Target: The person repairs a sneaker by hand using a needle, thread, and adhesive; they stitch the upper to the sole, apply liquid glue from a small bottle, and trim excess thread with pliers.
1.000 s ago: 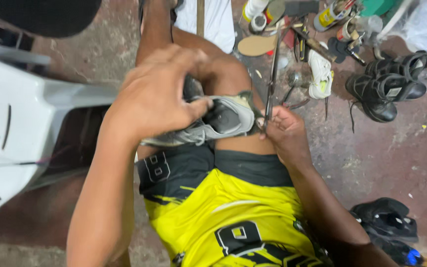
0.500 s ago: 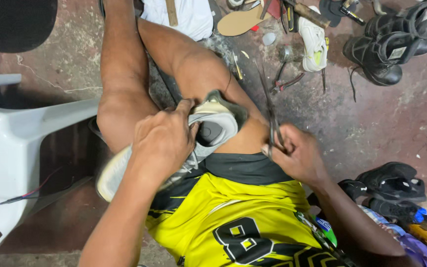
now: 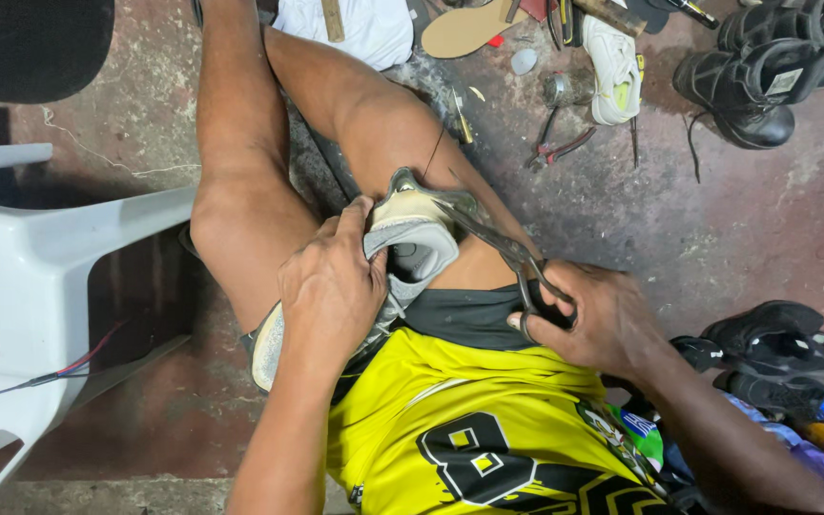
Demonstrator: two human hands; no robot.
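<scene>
Grey sneaker propped on the right thigh, heel end up, sole toward the near left. Left hand wrapped around its upper, fingers curled tight at the collar. Right hand just right of it, fingers through the handles of scissors, blades at the heel, seemingly slightly parted. Pliers and black boots on the floor, far right. White plastic chair at left.

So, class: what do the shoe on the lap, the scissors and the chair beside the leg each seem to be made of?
Shoe: grey fabric upper, probably mesh, with a pale rubbery sole edge; matte, soft where the left hand grips it.
Scissors in the right hand: dull dark metal.
Chair: white moulded plastic, smooth with a slight sheen.
</scene>
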